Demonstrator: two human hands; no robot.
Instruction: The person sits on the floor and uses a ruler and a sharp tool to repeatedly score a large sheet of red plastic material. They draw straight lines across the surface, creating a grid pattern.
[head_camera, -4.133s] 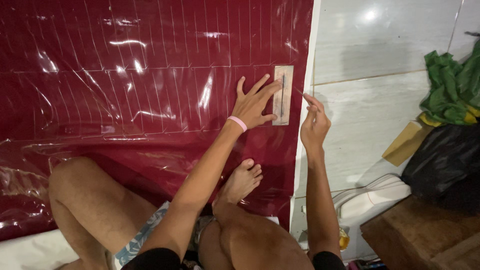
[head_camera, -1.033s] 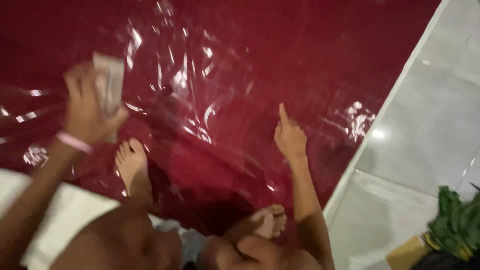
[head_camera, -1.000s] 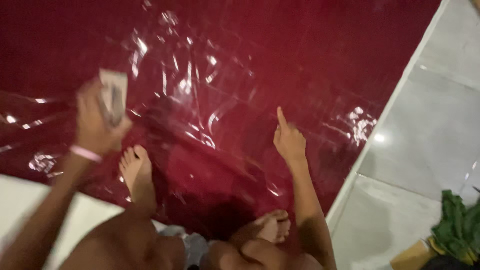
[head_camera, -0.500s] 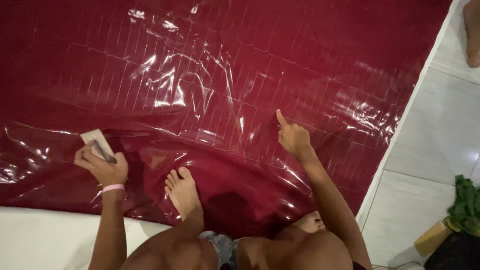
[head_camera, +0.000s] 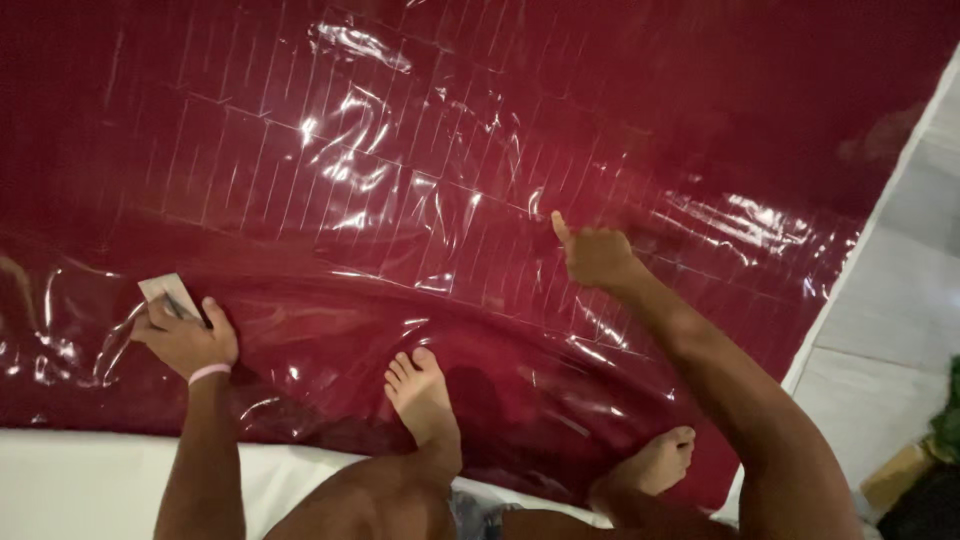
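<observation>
Left hand (head_camera: 185, 340) closed its grip on a small pale card (head_camera: 165, 293), pressed to the glossy maroon sheet (head_camera: 400, 200); right hand (head_camera: 595, 255) rested on the sheet, holding nothing, fingers curled. Tan box (head_camera: 895, 475) lay at far right.

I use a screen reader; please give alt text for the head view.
A person's left hand presses a small pale rectangular card onto a glossy dark red plastic-covered sheet, while the right hand rests on it farther right. Bare feet lie on the sheet's near edge.

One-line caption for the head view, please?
Left hand grips a pale card; right hand presses glossy maroon sheet.
</observation>
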